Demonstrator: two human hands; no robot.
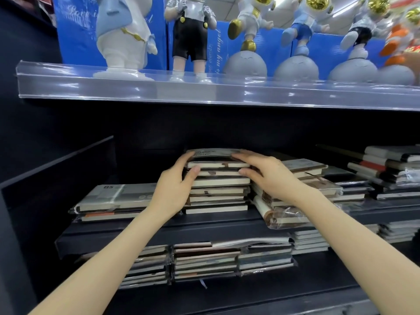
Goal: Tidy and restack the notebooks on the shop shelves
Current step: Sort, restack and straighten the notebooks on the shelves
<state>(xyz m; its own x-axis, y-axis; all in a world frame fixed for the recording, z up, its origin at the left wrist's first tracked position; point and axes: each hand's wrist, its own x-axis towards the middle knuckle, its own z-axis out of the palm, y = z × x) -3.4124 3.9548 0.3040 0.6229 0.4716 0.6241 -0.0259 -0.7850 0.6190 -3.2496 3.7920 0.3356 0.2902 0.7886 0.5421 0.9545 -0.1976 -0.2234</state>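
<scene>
Hands clasp the middle notebook stack (218, 192), left hand (175, 187) and right hand (270, 176), on a dark shelf (159, 228) (figurines (193, 30) above).

- Notebook stack (218, 185) I hold: matt cream paper page edges, smooth dark covers.
- Wrapped notebooks (284, 214) to my right: clear, crinkled, glossy plastic film.
- Shelf (159, 230): dark, smooth, matt.
- Strip (136, 87) on the upper shelf edge: clear glossy plastic.
- Figurines (252, 21): smooth and glossy, with shiny gold helmets; their grey balls (244, 65) are matt.
</scene>
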